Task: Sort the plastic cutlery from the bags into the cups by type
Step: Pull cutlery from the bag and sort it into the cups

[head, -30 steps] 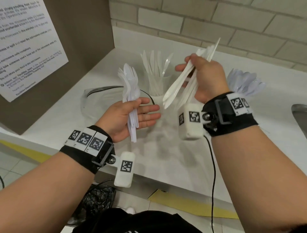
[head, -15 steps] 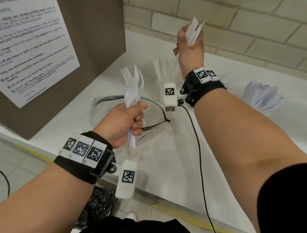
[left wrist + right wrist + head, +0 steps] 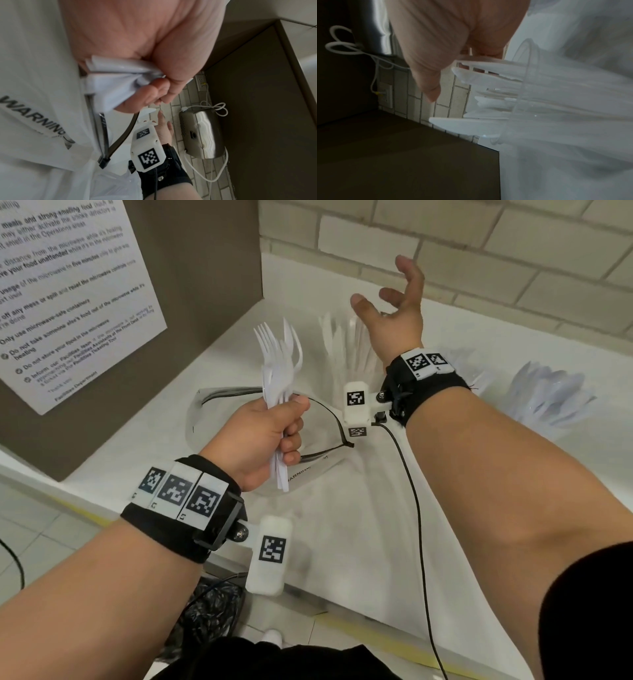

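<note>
My left hand (image 3: 291, 433) grips a bundle of white plastic forks (image 3: 279, 368) by the handles, tines up, above the counter. The left wrist view shows those fork handles (image 3: 109, 83) clamped in its curled fingers. My right hand (image 3: 385, 290) hovers open and empty over a clear cup (image 3: 342, 361) full of white knives. In the right wrist view the cup (image 3: 532, 94) and its knives (image 3: 471, 79) lie just below the spread fingers. A second cup of spoons (image 3: 548, 398) stands further right, blurred.
A clear plastic bag (image 3: 239, 405) printed WARNING lies flat on the white counter (image 3: 342, 525) under my left hand. A brown cabinet wall with a notice (image 3: 68, 302) stands on the left, a tiled wall (image 3: 479, 251) behind. A metal appliance (image 3: 200, 134) shows in the left wrist view.
My right hand carried its knives up over the knife cup, let them go and opened. My left hand curled tight round the forks and stayed roughly in place.
</note>
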`<act>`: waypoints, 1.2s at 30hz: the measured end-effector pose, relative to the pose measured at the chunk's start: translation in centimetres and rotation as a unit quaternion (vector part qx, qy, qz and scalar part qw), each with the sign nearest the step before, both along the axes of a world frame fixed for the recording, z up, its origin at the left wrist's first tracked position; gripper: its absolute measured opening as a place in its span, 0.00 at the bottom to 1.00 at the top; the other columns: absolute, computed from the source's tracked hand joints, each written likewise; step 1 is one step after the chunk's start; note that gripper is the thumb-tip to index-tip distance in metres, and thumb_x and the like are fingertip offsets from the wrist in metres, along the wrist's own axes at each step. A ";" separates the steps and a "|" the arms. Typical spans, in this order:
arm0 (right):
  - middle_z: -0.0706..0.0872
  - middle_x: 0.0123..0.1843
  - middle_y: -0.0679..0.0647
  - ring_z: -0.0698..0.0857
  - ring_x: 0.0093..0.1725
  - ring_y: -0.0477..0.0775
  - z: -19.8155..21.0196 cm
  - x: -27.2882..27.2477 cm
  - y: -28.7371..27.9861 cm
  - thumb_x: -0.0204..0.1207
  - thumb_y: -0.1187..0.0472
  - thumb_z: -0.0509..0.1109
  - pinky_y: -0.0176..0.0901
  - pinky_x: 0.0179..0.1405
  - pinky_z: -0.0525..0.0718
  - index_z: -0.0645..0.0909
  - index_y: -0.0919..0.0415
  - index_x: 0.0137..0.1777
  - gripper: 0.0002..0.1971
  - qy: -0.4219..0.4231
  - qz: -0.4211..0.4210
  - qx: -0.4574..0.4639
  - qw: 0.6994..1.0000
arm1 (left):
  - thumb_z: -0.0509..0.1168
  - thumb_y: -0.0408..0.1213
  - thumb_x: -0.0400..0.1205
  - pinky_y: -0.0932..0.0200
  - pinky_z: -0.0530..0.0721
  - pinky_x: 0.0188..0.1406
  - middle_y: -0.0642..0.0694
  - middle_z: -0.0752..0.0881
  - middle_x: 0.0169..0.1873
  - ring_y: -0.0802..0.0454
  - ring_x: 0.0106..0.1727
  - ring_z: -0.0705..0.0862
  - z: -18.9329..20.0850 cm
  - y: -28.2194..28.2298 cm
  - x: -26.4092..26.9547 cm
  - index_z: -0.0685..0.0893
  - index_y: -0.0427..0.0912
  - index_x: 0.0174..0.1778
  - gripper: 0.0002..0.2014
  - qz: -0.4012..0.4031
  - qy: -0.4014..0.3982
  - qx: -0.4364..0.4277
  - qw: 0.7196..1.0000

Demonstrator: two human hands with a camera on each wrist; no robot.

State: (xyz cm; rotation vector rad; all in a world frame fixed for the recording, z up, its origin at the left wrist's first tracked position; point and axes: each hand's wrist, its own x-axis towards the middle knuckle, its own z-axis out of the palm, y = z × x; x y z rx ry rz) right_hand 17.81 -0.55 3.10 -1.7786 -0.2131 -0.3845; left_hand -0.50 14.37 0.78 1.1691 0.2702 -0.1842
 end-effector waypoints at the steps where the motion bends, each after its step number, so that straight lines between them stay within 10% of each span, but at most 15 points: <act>1: 0.77 0.67 0.43 0.79 0.62 0.44 -0.2 0.3 0.0 0.77 0.57 0.70 0.20 0.49 0.76 0.70 0.48 0.69 0.21 -0.007 -0.001 -0.030 1.000 | 0.63 0.36 0.85 0.65 0.65 0.17 0.51 0.68 0.23 0.57 0.19 0.65 0.0 0.0 0.0 0.77 0.44 0.43 0.05 -0.002 0.000 -0.001 1.000; 5: 0.85 0.66 0.54 0.82 0.63 0.50 -0.8 0.8 -0.1 0.84 0.62 0.59 0.23 0.53 0.72 0.82 0.60 0.67 0.16 0.035 -0.013 -0.130 0.991 | 0.63 0.36 0.84 0.65 0.66 0.17 0.51 0.69 0.23 0.57 0.20 0.65 -0.1 -0.1 0.2 0.77 0.43 0.45 0.04 -0.003 0.003 0.001 1.000; 15: 0.65 0.83 0.54 0.57 0.85 0.52 1.3 -1.3 0.2 0.80 0.50 0.66 0.38 0.78 0.58 0.74 0.54 0.75 0.24 0.006 0.013 -0.194 0.981 | 0.63 0.38 0.85 0.64 0.67 0.19 0.50 0.68 0.24 0.57 0.20 0.65 -0.2 -0.8 0.6 0.74 0.45 0.42 0.06 -0.035 -0.007 0.010 0.999; 18: 0.85 0.60 0.52 0.82 0.60 0.46 3.3 -4.2 -0.7 0.79 0.52 0.67 0.33 0.57 0.78 0.84 0.55 0.55 0.10 -0.065 -0.044 -0.133 0.988 | 0.64 0.39 0.85 0.63 0.69 0.21 0.50 0.68 0.25 0.56 0.21 0.67 -0.1 -1.7 0.7 0.73 0.45 0.41 0.08 -0.039 -0.013 0.036 0.999; 22: 0.84 0.31 0.54 0.80 0.26 0.49 5.2 -9.8 -2.3 0.72 0.50 0.76 0.37 0.26 0.79 0.83 0.63 0.36 0.16 0.019 0.082 -0.093 0.992 | 0.66 0.40 0.84 0.62 0.71 0.21 0.50 0.69 0.29 0.56 0.24 0.67 0.1 -3.6 1.2 0.72 0.44 0.41 0.10 -0.024 -0.029 0.110 0.993; 29: 0.86 0.34 0.60 0.86 0.29 0.49 2.9 -13.1 -4.5 0.74 0.61 0.76 0.43 0.29 0.83 0.78 0.67 0.42 0.11 0.140 0.147 -0.117 0.972 | 0.70 0.38 0.78 0.57 0.72 0.27 0.50 0.78 0.44 0.56 0.30 0.73 0.3 -6.6 1.4 0.76 0.47 0.54 0.12 -0.056 -0.097 0.175 0.978; 36: 0.83 0.25 0.54 0.85 0.26 0.53 3.5 -14.1 -6.1 0.84 0.63 0.62 0.47 0.31 0.87 0.68 0.61 0.50 0.04 0.172 0.098 0.059 0.978 | 0.58 0.58 0.83 0.62 0.64 0.24 0.53 0.69 0.27 0.57 0.24 0.63 0.7 -7.6 0.5 0.77 0.44 0.55 0.19 -0.112 -0.068 0.027 0.991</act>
